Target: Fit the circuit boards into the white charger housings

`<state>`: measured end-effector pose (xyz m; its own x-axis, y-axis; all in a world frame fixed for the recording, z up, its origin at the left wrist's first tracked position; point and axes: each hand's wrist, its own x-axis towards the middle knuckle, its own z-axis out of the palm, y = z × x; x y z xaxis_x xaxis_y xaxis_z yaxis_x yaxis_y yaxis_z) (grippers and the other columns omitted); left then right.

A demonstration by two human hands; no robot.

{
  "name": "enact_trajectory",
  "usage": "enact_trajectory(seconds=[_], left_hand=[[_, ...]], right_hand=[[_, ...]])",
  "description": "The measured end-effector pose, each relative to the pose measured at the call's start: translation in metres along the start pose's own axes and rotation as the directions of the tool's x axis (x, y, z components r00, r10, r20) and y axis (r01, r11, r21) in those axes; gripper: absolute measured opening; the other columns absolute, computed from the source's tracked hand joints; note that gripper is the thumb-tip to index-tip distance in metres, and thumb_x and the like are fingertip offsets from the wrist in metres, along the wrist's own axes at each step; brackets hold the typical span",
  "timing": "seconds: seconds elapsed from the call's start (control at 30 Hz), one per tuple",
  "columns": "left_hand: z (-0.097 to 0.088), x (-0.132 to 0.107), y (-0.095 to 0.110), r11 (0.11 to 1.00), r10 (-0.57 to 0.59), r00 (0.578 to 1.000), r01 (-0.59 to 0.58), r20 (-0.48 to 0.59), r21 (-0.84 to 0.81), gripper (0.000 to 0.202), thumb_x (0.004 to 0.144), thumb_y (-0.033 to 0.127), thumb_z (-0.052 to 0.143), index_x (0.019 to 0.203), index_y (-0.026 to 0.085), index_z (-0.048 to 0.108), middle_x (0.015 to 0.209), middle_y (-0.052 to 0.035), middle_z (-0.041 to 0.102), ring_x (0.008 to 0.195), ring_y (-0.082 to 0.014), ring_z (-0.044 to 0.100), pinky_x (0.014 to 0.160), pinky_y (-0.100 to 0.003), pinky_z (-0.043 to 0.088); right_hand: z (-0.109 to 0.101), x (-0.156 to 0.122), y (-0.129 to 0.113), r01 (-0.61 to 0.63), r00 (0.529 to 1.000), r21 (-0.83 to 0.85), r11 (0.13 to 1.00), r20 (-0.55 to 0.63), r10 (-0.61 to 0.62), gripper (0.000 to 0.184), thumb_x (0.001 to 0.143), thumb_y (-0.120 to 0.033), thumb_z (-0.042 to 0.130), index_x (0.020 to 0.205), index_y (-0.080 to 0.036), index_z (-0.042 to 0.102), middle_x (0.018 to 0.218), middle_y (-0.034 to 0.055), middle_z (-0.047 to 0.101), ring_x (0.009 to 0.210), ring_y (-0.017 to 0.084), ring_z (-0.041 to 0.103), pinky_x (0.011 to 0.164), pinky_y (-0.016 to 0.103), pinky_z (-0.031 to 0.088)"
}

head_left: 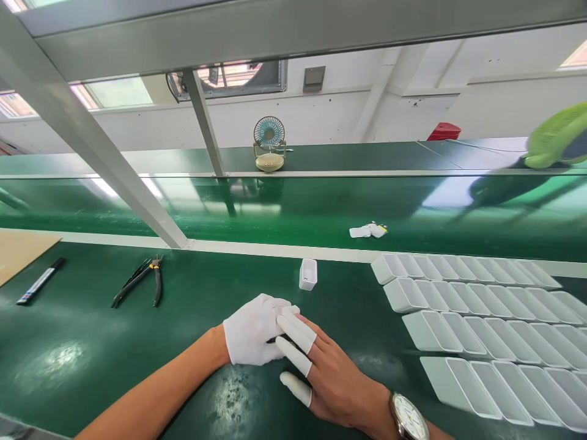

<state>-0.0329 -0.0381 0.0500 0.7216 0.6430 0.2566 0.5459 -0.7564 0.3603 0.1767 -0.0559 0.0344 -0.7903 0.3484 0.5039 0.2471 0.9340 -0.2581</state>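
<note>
Hands, left (pixel 255 330) and right (pixel 326 374), press together on green table (pixel 92 348), perhaps pinching something dark.

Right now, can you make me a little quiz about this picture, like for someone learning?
1. True or false: the left hand wears a full white glove.
2. What lies nearest the marker on the green table? A) pliers B) fan C) watch
3. Fill in: the single white case stands beyond the hands, left of the rows of white ____.

Key: 1 true. 2 A. 3 cases. The right hand has only white fingertip covers and touches the left.
</note>
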Motion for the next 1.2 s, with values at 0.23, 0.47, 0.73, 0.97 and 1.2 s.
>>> enact_trajectory(seconds=[0.23, 0.47, 0.73, 0.97, 1.2], left_hand=[[0.011, -0.019, -0.032, 0.953, -0.253, 0.875, 0.298, -0.412, 0.049, 0.038, 0.088, 0.024, 0.062, 0.126, 0.023, 0.058, 0.127, -0.0124, 0.065, 0.120, -0.0279, 0.061, 0.098, -0.047, 0.054], [0.016, 0.001, -0.038, 0.833, -0.549, 0.753, 0.455, -0.362, -0.316, 0.067, 0.079, 0.023, 0.072, 0.141, 0.025, 0.047, 0.128, -0.0117, 0.064, 0.105, -0.0249, 0.070, 0.086, -0.041, 0.061], [0.031, 0.066, -0.035, 0.780, -0.586, 0.763, 0.442, -0.272, -0.442, 0.085, 0.068, 0.020, 0.081, 0.144, 0.022, 0.045, 0.132, -0.0134, 0.064, 0.116, -0.0292, 0.066, 0.097, -0.046, 0.057], [0.018, 0.049, -0.039, 0.810, -0.580, 0.749, 0.487, -0.321, -0.328, 0.071, 0.073, 0.024, 0.076, 0.139, 0.024, 0.052, 0.121, -0.0086, 0.071, 0.103, -0.0271, 0.072, 0.087, -0.042, 0.060], [0.008, 0.003, -0.029, 0.704, -0.699, 0.676, 0.595, -0.232, -0.388, 0.069, 0.074, 0.028, 0.071, 0.139, 0.024, 0.048, 0.124, -0.0059, 0.069, 0.111, -0.0255, 0.068, 0.098, -0.043, 0.055]], right_hand=[[0.000, 0.001, -0.005, 0.058, 0.998, 0.008, 0.998, 0.036, -0.058, 0.033, 0.097, -0.021, 0.055, 0.129, -0.014, 0.058, 0.132, 0.0154, 0.065, 0.130, 0.024, 0.056, 0.116, 0.045, 0.042], [0.004, -0.002, -0.003, 0.065, 0.998, -0.013, 0.998, 0.022, -0.064, 0.026, 0.100, -0.026, 0.050, 0.119, -0.014, 0.064, 0.125, 0.0106, 0.069, 0.118, 0.019, 0.063, 0.115, 0.036, 0.041], [0.007, -0.005, 0.000, 0.076, 0.996, -0.018, 0.997, 0.058, -0.075, 0.026, 0.100, -0.027, 0.050, 0.119, -0.014, 0.063, 0.122, 0.0121, 0.070, 0.113, 0.018, 0.065, 0.109, 0.033, 0.046], [0.009, -0.007, 0.002, 0.072, 0.993, 0.005, 0.997, 0.092, -0.072, 0.024, 0.099, -0.028, 0.054, 0.120, -0.020, 0.062, 0.118, 0.0095, 0.072, 0.111, 0.019, 0.067, 0.104, 0.034, 0.049], [0.009, -0.007, 0.005, -0.006, 0.989, 0.125, 0.992, -0.145, 0.024, 0.030, 0.095, -0.017, 0.054, 0.125, -0.019, 0.058, 0.115, 0.0112, 0.072, 0.110, 0.022, 0.066, 0.100, 0.039, 0.053]])
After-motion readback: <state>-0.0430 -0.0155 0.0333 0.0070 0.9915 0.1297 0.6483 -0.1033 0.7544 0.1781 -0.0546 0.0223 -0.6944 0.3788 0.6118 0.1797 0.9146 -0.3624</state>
